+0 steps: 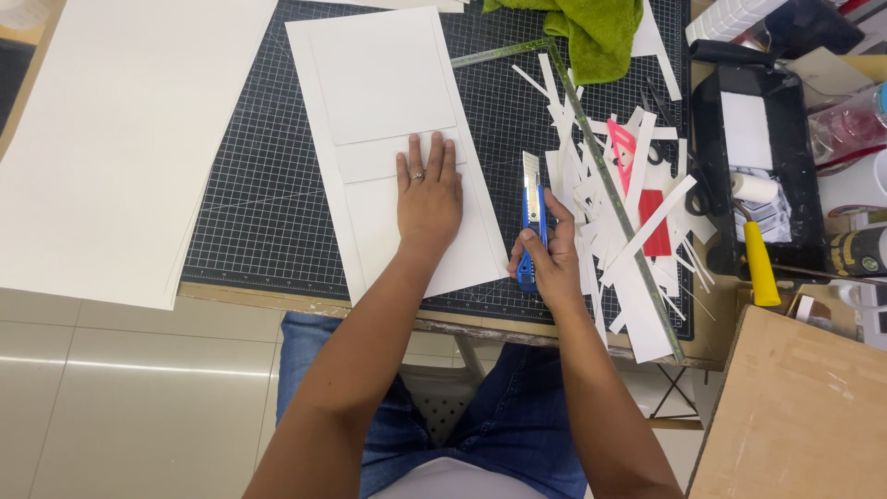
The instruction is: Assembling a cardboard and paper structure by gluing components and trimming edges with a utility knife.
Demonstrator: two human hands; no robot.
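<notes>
Big white sheet (120, 139) far left. Left hand (428, 196) flat, fingers spread, pressing the card (388, 111) onto the cutting mat (268, 203). Right hand (552, 263) fist-closed round a blue knife (530, 217), blade up, just beside card's right edge. Ruler (601, 176) lies w/ scraps (637, 222), right. Keep 1 palm firm, fingers off cut line.

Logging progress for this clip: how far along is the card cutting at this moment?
Done: a heap of trimmed white strips lies by the steel ruler. In hand: left hand presses flat on the white card on the cutting mat; right hand grips the blue utility knife beside it. Left: the card's marked lines look uncut.
</notes>
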